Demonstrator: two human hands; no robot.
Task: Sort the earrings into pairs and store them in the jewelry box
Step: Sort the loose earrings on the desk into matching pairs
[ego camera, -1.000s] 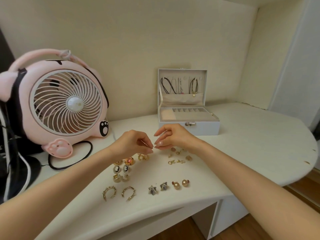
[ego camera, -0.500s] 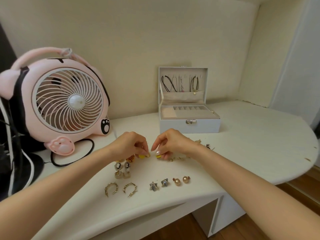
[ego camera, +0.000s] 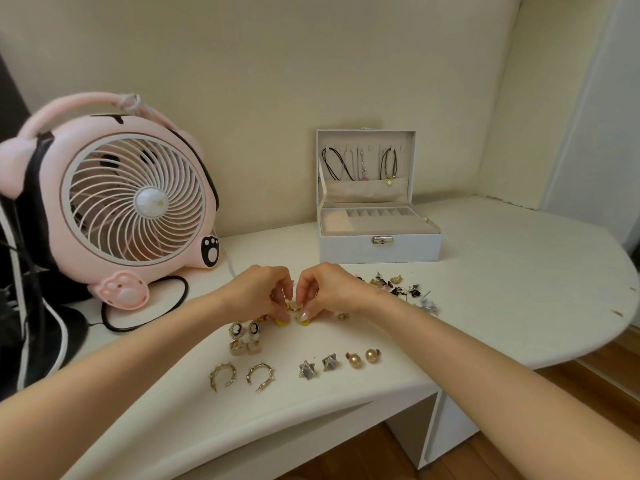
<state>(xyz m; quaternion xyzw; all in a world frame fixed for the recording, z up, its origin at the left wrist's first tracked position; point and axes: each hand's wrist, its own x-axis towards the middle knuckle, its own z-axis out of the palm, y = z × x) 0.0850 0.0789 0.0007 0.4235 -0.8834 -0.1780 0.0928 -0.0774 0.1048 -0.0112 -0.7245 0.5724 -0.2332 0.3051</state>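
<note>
My left hand and my right hand meet at the middle of the white table, fingertips down. Each pinches a small yellow earring, the left one and the right one, at the table surface. Paired earrings lie in front: cameo studs, chunky gold hoops, spiked gold hoops, star studs and gold ball studs. A loose heap of unsorted earrings lies to the right of my right hand. The white jewelry box stands open behind.
A pink cat-shaped desk fan stands at the left with its black cable looped on the table. The box lid holds hanging necklaces. The table's curved front edge runs close under the sorted pairs.
Both hands came down from a raised pinch to the table. Two yellow earrings now sit under the fingertips, and the unsorted heap at the right has come into view.
</note>
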